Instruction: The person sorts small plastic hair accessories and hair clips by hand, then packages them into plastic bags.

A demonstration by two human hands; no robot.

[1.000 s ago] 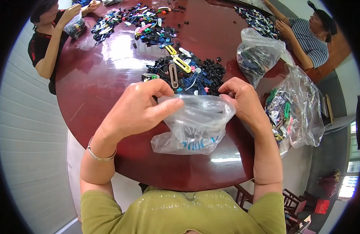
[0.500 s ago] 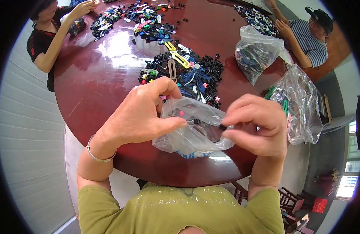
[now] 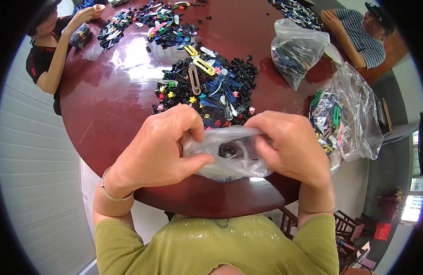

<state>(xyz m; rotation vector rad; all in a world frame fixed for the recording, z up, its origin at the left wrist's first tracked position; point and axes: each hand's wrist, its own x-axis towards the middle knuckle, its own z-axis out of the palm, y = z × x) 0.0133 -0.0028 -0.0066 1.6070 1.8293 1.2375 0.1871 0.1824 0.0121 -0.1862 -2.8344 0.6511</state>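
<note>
A see-through plastic bag (image 3: 216, 168) is held up at the table's near edge, its mouth spread and dark small clips visible inside. My left hand (image 3: 163, 144) grips the bag's left rim between thumb and fingers. At the right rim, my right hand (image 3: 291, 144) has its thumb inside the mouth and its fingers curled over the outside. Just beyond the bag lies a pile of hair clips (image 3: 216, 87): many small black claw clips, blue and white snap clips, and flower-shaped pieces. A brown snap clip (image 3: 194, 80) and a yellow snap clip (image 3: 204, 66) rest on top.
On the right stand a filled plastic bag of clips (image 3: 296, 50) and a larger open bag (image 3: 358, 117). More clip heaps (image 3: 168, 25) spread over the far side of the red table (image 3: 101, 101). One person (image 3: 51, 50) sits at far left, another (image 3: 362, 39) at far right.
My right hand has gone from a pinch above the bag's mouth to holding its right rim. The dark piece in its fingertips no longer shows there. The view has shifted slightly.
</note>
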